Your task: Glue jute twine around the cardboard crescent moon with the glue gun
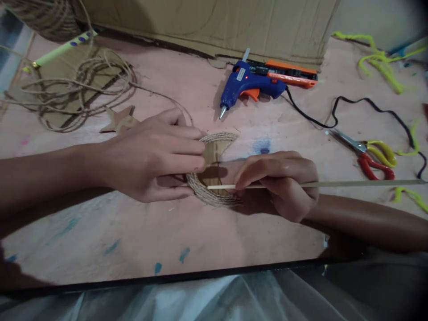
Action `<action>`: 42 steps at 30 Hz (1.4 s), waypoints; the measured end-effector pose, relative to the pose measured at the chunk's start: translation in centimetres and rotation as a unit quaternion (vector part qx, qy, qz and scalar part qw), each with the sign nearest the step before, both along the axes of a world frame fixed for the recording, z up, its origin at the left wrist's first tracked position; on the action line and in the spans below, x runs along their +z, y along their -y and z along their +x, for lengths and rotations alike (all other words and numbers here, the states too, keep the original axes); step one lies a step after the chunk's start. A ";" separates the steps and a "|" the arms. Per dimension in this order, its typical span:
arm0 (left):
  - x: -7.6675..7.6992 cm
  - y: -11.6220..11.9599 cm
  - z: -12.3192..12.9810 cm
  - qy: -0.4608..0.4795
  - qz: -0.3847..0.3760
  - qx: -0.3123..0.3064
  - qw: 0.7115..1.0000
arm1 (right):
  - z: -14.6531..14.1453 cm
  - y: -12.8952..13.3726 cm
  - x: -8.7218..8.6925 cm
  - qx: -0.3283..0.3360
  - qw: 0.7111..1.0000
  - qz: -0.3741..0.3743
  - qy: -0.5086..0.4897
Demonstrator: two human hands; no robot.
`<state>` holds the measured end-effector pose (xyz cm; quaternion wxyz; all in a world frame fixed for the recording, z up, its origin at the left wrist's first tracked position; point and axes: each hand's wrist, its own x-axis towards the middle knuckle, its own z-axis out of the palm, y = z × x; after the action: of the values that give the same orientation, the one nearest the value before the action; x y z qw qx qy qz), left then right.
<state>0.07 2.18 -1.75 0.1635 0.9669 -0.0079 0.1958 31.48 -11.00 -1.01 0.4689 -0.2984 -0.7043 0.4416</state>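
Note:
A cardboard crescent (211, 154) lies mid-table, rows of jute twine (214, 199) laid along its curved edge. My left hand (154, 156) grips its left side, fingers over the twine rows and thumb low by the rim. A loose strand of twine runs up from under these fingers toward the tangle at upper left. Between the thumb and fingers of my right hand (284, 183) is a thin, pale stick (354, 183). Its tip touches or hovers just over the crescent's lower inner edge; I cannot tell which. My left fingers hide part of the crescent.
A blue glue gun (249, 82) with a lit red light lies beyond, beside an orange cutter (294, 73). Scissors (368, 154) and yellow-green strands (377, 62) are right. At left are tangled twine (90, 84), a cardboard star (118, 119) and a green pen (63, 49).

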 end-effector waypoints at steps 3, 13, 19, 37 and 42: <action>-0.3 -0.2 0.0 -0.005 0.001 0.005 1.000 | 0.1 -0.2 0.3 0.017 1.000 -0.003 0.008; 0.4 -0.2 0.2 0.002 -0.007 -0.011 1.000 | 0.1 0.0 0.0 0.029 0.999 -0.037 -0.007; 0.2 -0.2 0.1 0.010 -0.013 -0.003 1.000 | 0.1 -0.1 0.2 0.026 0.999 -0.018 -0.003; 0.1 -0.2 0.4 0.006 0.003 -0.014 1.000 | -0.1 -0.3 -0.2 0.017 1.000 0.002 -0.017; 0.4 -0.1 0.4 0.010 0.026 -0.003 1.000 | 0.0 -0.1 0.7 -0.016 1.000 -0.007 0.008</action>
<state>0.51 2.25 -1.37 0.1390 0.9687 -0.0175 0.2049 31.45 -10.87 -0.36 0.4680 -0.3166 -0.6998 0.4370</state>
